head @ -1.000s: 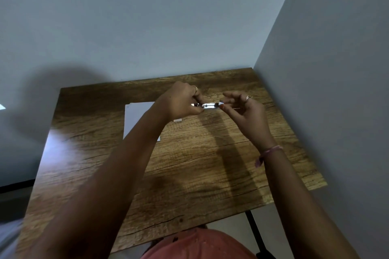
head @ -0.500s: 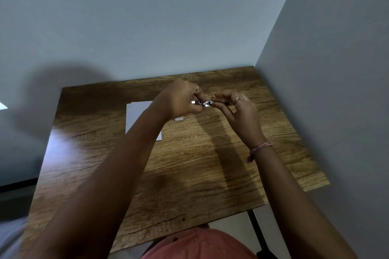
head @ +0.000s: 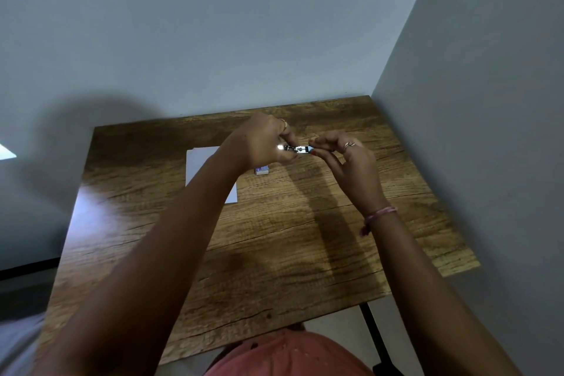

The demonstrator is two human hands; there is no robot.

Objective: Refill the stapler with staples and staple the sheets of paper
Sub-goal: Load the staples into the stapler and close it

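Stapler (head: 297, 149) of shiny metal held above wooden table (head: 305, 238), left hand (head: 264, 143) gripping 1 end, right hand (head: 351, 159) pinching other end, 1 stack of white paper sheets (head: 198, 162), 1 small staple box (head: 262, 171) beside it

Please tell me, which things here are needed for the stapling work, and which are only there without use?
For the job:
- stapler, held above the table by the left hand and right hand
- sheets of paper, lying on the table
- small box, probably staples

Not part of it:
- wooden table
- rings and pink wristband
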